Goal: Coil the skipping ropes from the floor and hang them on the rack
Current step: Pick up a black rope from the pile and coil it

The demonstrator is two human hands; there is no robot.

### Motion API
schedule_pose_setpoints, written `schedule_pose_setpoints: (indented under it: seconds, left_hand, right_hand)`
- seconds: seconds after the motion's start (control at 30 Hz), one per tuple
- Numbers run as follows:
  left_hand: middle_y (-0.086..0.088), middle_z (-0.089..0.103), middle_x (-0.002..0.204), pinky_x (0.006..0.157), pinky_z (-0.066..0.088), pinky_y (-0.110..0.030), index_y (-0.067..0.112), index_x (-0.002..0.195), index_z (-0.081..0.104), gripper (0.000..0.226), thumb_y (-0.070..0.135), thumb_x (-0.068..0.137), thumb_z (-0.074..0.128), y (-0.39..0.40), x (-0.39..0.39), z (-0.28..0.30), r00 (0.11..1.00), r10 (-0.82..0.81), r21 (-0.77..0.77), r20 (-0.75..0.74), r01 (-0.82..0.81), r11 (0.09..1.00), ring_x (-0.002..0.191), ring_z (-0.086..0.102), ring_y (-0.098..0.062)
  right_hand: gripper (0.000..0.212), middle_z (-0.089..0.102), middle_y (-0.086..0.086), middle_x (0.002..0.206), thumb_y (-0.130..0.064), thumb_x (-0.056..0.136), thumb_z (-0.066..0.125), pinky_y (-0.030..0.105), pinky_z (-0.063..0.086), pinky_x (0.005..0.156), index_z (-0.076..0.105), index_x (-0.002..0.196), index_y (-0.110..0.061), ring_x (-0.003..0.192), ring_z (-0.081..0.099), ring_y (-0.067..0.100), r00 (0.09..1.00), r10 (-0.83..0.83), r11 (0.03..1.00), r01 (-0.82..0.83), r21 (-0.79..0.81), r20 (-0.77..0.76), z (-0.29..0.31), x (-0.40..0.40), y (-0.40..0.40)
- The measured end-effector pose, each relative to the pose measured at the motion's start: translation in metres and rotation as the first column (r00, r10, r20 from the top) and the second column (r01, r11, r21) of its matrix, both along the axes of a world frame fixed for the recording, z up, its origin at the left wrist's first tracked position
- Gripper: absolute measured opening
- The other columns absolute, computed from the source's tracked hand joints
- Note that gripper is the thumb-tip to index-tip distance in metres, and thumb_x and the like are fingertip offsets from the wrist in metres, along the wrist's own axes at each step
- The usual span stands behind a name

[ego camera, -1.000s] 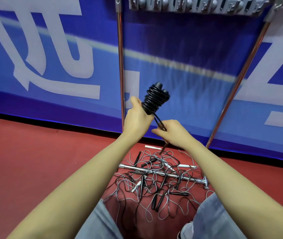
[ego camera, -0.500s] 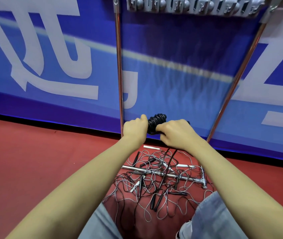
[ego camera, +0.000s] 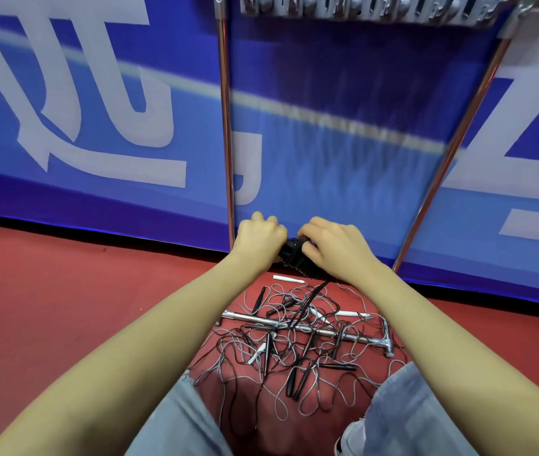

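A black skipping rope wound into a tight coil [ego camera: 296, 258] sits between my two hands, low in front of the blue wall. My left hand [ego camera: 259, 238] grips its left end with curled fingers. My right hand [ego camera: 333, 246] curls over its right end, and a loose black tail hangs down from it to the floor. Below lies a tangled pile of black and grey ropes [ego camera: 294, 350] with black and white handles. The rack's row of grey hooks [ego camera: 370, 8] runs along the top edge, with nothing hanging on it.
Two shiny rack poles, one upright on the left [ego camera: 227, 143] and one slanting on the right [ego camera: 452, 159], rise from the floor. The rack's base bar [ego camera: 314, 329] lies under the rope pile. My knees in jeans frame the pile on the red floor.
The coil has come down from chest height to just above the floor. My right hand has moved from the loose tail onto the coil itself.
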State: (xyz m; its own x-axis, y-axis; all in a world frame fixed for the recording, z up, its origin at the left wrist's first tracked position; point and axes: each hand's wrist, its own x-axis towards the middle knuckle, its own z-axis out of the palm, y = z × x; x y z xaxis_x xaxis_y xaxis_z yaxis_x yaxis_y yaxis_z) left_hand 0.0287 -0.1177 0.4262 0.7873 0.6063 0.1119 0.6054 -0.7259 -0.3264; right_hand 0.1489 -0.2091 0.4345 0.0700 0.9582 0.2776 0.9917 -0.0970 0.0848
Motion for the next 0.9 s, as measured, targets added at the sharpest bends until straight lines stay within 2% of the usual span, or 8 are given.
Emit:
schedule_pose_setpoints:
  seconds: [0.1, 0.2, 0.27, 0.37, 0.43, 0.5, 0.73, 0.9]
  left_hand:
    - [-0.006, 0.056, 0.11, 0.055, 0.03, -0.028, 0.008, 0.112, 0.055, 0.021, 0.013, 0.093, 0.048, 0.004, -0.003, -0.004, 0.994, -0.082, 0.011, -0.066, 0.083, 0.996, 0.106, 0.048, -0.028]
    - [-0.006, 0.057, 0.109, 0.049, 0.023, -0.025, 0.008, 0.11, 0.056, 0.021, 0.008, 0.094, 0.042, 0.007, -0.007, -0.006, 0.981, -0.151, 0.007, -0.125, 0.153, 0.988, 0.105, 0.048, -0.027]
    - [-0.006, 0.06, 0.098, 0.048, 0.022, -0.025, 0.009, 0.099, 0.061, 0.013, 0.008, 0.089, 0.053, 0.009, -0.013, -0.004, 0.96, -0.265, 0.005, -0.096, 0.267, 0.964, 0.096, 0.052, -0.027]
    - [0.002, 0.05, 0.051, 0.043, 0.006, -0.014, 0.015, 0.051, 0.058, 0.033, 0.011, 0.039, 0.089, 0.011, -0.022, 0.0, 0.903, -0.422, 0.074, -0.088, 0.428, 0.901, 0.051, 0.051, -0.02]
    - [0.004, 0.044, 0.044, 0.042, 0.012, -0.012, 0.017, 0.043, 0.053, 0.041, 0.009, 0.028, 0.09, 0.02, -0.022, -0.008, 0.888, -0.457, 0.086, -0.055, 0.46, 0.884, 0.044, 0.046, -0.018]
    - [0.003, 0.044, 0.045, 0.042, 0.016, -0.013, 0.016, 0.045, 0.053, 0.04, 0.007, 0.03, 0.089, 0.018, -0.024, -0.009, 0.861, -0.505, 0.086, -0.058, 0.508, 0.857, 0.045, 0.047, -0.019]
    - [0.0, 0.047, 0.052, 0.035, 0.029, -0.019, 0.012, 0.057, 0.055, 0.032, 0.011, 0.054, 0.087, 0.021, -0.027, -0.004, 0.713, -0.699, 0.104, 0.054, 0.693, 0.714, 0.05, 0.047, -0.02]
    - [-0.004, 0.049, 0.062, 0.04, 0.037, -0.025, 0.012, 0.073, 0.046, 0.029, 0.033, 0.077, 0.065, 0.033, -0.031, -0.006, 0.51, -0.818, 0.237, 0.265, 0.788, 0.568, 0.062, 0.041, -0.019]
  right_hand:
    - [0.029, 0.063, 0.001, 0.107, -0.031, 0.097, 0.037, 0.03, 0.033, 0.064, 0.06, 0.11, -0.017, 0.099, 0.061, 0.027, 0.996, -0.048, 0.998, 0.051, -0.032, 0.073, 0.0, 0.001, 0.002]
    - [0.025, 0.068, 0.004, 0.099, -0.029, 0.096, 0.038, 0.033, 0.029, 0.071, 0.057, 0.094, -0.013, 0.096, 0.061, 0.028, 0.987, -0.062, 0.997, 0.069, -0.043, 0.151, 0.002, 0.004, 0.007]
    - [0.019, 0.067, 0.004, 0.092, -0.027, 0.095, 0.039, 0.034, 0.027, 0.076, 0.049, 0.083, -0.016, 0.092, 0.061, 0.029, 0.987, -0.052, 0.998, 0.058, -0.036, 0.153, 0.003, 0.005, 0.01]
    - [0.028, 0.066, 0.006, 0.09, -0.038, 0.099, 0.04, 0.034, 0.032, 0.08, 0.054, 0.085, -0.017, 0.093, 0.06, 0.03, 0.988, -0.067, 0.995, 0.076, -0.06, 0.141, 0.007, 0.006, 0.017]
    - [0.033, 0.063, 0.008, 0.089, -0.045, 0.097, 0.045, 0.033, 0.037, 0.073, 0.056, 0.086, -0.016, 0.093, 0.06, 0.032, 0.99, -0.141, 0.985, 0.139, -0.103, -0.008, 0.01, 0.006, 0.019]
    - [0.036, 0.061, 0.009, 0.09, -0.05, 0.093, 0.052, 0.031, 0.038, 0.069, 0.058, 0.085, -0.015, 0.091, 0.06, 0.033, 0.969, -0.221, 0.97, 0.206, -0.126, -0.114, 0.01, 0.006, 0.021]
    - [0.042, 0.061, 0.003, 0.084, -0.052, 0.096, 0.042, 0.028, 0.032, 0.06, 0.056, 0.088, -0.013, 0.082, 0.061, 0.029, 0.987, -0.155, 0.987, 0.156, -0.028, 0.053, 0.011, 0.005, 0.027]
    - [0.044, 0.042, -0.001, 0.042, -0.038, 0.085, 0.056, 0.017, 0.005, 0.047, 0.037, 0.05, -0.019, 0.032, 0.037, 0.022, 0.974, -0.092, 0.98, 0.052, 0.191, 0.206, 0.01, 0.014, 0.026]
